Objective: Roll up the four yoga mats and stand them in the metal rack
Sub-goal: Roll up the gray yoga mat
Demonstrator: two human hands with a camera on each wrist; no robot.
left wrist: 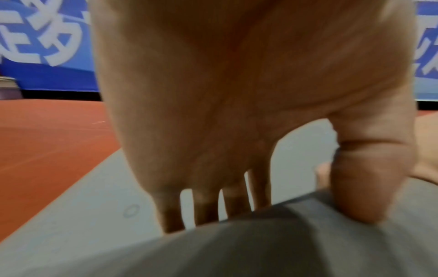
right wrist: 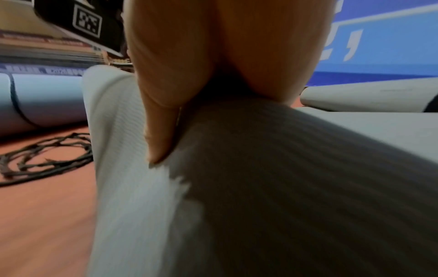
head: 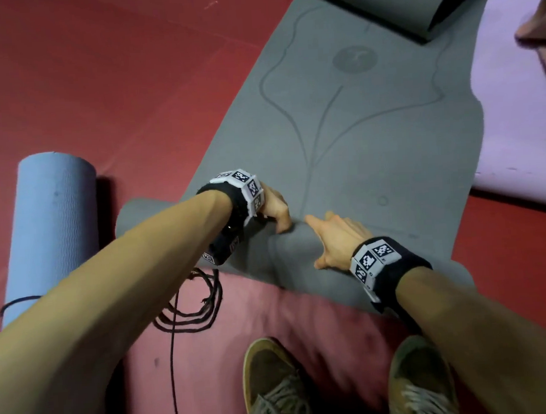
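Note:
A grey yoga mat (head: 372, 130) lies flat on the red floor, and its near end is rolled into a grey roll (head: 300, 262). My left hand (head: 276, 211) grips the top of that roll; in the left wrist view its fingers (left wrist: 206, 206) curl over the far side and the thumb (left wrist: 365, 187) presses the near side. To the right of it, my right hand (head: 334, 238) lies on the roll (right wrist: 284, 187) with straight fingers. A rolled blue mat (head: 52, 226) lies to the left. A lilac mat (head: 521, 102) lies flat to the right. The metal rack is out of view.
Another grey roll (head: 412, 0) lies across the grey mat's far end. A coiled black cord (head: 191, 301) sits on the floor between the blue roll and my shoes (head: 276, 385). A pinkish sheet (head: 240, 320) lies under my feet. Part of another person (head: 538, 21) shows at the top right.

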